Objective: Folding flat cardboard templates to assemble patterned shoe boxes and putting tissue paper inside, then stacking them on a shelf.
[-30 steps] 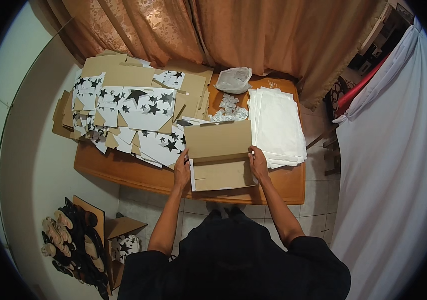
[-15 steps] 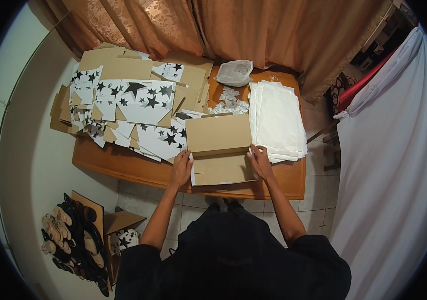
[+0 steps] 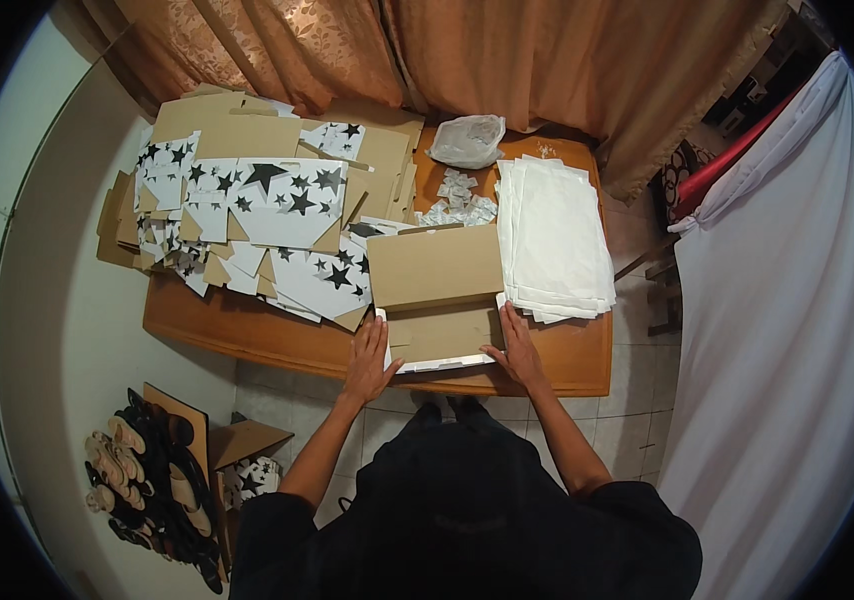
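A brown cardboard box [image 3: 434, 338] with white outer faces lies at the table's front edge. Its lid panel stands raised at the back, and its low front wall is up. My left hand [image 3: 370, 358] clasps the front left corner, fingers stretched along the outside of the side wall and thumb by the front wall. At the opposite corner, my right hand [image 3: 517, 349] has its fingers along the right wall and its thumb on the front wall. The undersides of both hands are hidden.
Flat star-printed cardboard pieces [image 3: 292, 205] are heaped left on the wooden table [image 3: 247, 332]. White paper sheets [image 3: 554, 240] are stacked right. Small packets [image 3: 457, 208] and a plastic bag [image 3: 468, 142] lie behind the box. Shoes [image 3: 152, 480] stand at the lower left.
The box's front wall has come up from lying flat. Both hands have slid nearer along the sides to the front corners, thumbs now at the front wall.
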